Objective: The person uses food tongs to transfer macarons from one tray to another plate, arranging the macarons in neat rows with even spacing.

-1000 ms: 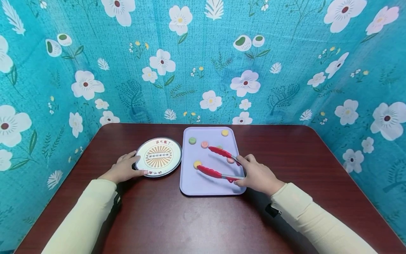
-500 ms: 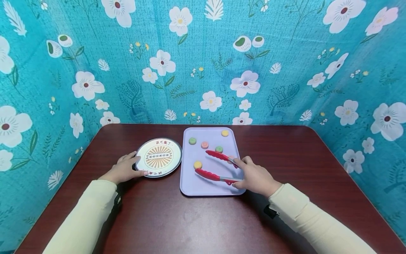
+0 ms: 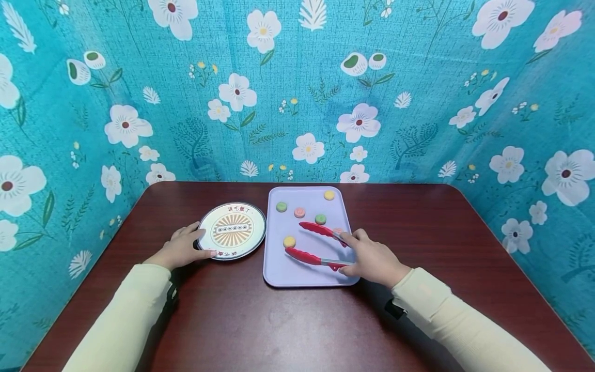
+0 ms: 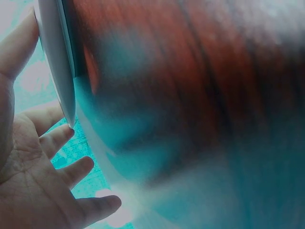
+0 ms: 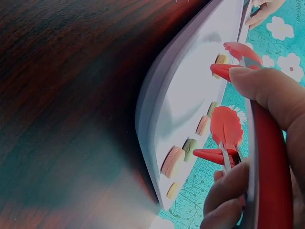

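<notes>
My right hand (image 3: 377, 261) grips red-tipped metal tongs (image 3: 304, 256), whose arms stand apart above the lilac tray (image 3: 279, 271). Between the tips, toward the left, is a yellow macaron (image 3: 289, 242); whether the tongs touch it I cannot tell. A pink macaron (image 5: 172, 161) is partly hidden behind the tongs and hand in the head view. A green macaron (image 3: 321, 219) lies just beyond the upper tip. My left hand (image 3: 182, 247) rests at the left rim of a round white plate (image 3: 255, 222), thumb over the near edge, fingers loosely spread.
Another pink macaron (image 3: 299, 212), another green macaron (image 3: 281, 206) and another yellow macaron (image 3: 329, 195) lie farther back on the tray. Plate and tray stand side by side on a dark brown table (image 3: 260, 325). A blue flowered cloth (image 3: 297, 103) hangs around the table's back and sides.
My right hand and the tongs have shifted slightly left and toward me, bringing the green macaron behind the upper tip into full view. The left hand and plate have stayed put.
</notes>
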Tool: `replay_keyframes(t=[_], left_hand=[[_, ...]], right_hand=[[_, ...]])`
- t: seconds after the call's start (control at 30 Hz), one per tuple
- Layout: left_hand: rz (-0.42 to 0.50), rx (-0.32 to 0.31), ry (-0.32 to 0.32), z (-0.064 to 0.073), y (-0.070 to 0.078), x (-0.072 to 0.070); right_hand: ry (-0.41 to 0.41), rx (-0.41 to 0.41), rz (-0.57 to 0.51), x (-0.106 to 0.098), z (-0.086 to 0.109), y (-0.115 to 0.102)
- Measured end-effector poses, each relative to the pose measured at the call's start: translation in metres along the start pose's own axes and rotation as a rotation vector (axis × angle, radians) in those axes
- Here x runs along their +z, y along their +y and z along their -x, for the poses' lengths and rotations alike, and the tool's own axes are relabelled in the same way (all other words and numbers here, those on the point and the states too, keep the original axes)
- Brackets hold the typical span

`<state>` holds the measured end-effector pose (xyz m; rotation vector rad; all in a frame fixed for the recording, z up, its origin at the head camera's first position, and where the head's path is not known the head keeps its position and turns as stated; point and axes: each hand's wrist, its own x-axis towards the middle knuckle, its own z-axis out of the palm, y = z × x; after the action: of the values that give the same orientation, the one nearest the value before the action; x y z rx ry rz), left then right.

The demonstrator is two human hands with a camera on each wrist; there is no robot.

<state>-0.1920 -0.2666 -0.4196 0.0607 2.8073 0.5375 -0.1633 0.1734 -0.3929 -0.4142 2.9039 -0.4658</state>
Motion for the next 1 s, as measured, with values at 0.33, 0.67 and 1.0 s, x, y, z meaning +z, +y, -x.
replay_keyframes(t=[0.33, 0.67, 1.0], left_hand=[[0.016, -0.004, 0.014, -0.0024, -0.0014, 0.0005], [0.015, 0.004, 0.012, -0.0021, -0.0014, 0.0013], [0.006, 0.024, 0.020, -0.0032, -0.0035, 0.0027]], right_hand=[[-0.016, 0.007, 0.017, -0.0001, -0.0016, -0.0017], [-0.009, -0.017, 0.029, 0.0014, -0.0008, -0.0031], [-0.017, -0.005, 0.025, 0.0033, -0.0025, -0.0060]])
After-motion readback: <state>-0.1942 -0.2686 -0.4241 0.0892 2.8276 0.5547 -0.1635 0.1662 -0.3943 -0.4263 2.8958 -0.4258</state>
